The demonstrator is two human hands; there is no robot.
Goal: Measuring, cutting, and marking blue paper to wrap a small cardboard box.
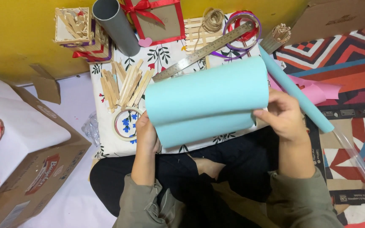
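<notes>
Both hands grasp a folded light-blue paper sheet (205,99): left hand (146,135) one end, right hand (281,116) the other. Wooden craft sticks (125,86) lie just beyond.

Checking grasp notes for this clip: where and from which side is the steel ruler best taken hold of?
Probably at the steel ruler's lower-left end, coming from above with a pinch across its narrow width. It lies flat and diagonal; that end is bare on the floral cloth, while the upper-right end sits among ribbon rolls. Both hands hold the light blue paper.

Left hand (146,135) fingers behind light-blue sheet (205,99).
</notes>
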